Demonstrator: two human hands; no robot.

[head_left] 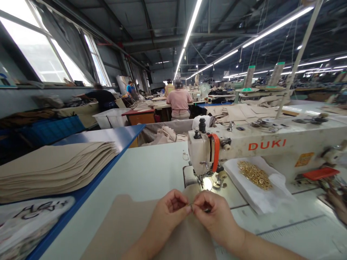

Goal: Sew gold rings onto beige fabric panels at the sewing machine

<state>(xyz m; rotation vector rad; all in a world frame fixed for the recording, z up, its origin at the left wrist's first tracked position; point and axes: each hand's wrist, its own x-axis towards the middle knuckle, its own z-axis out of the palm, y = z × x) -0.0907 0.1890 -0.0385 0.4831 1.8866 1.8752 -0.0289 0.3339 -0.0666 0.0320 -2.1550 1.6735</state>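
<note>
My left hand and my right hand meet at their fingertips, both pinched closed. Between them is a tiny piece, too small to make out. A beige fabric panel lies flat under my hands, its far end by the needle area of a white sewing machine. The machine's lamp lights the plate just beyond my fingers. To the right of my right hand, gold-coloured metal pieces are heaped on a crumpled white wrapping.
A stack of beige panels lies on a blue-edged table at left, behind a white plastic bag with black writing. Past the machine stands a bin of fabric pieces. A person in a pink top sits further back. Thread cones rise at right.
</note>
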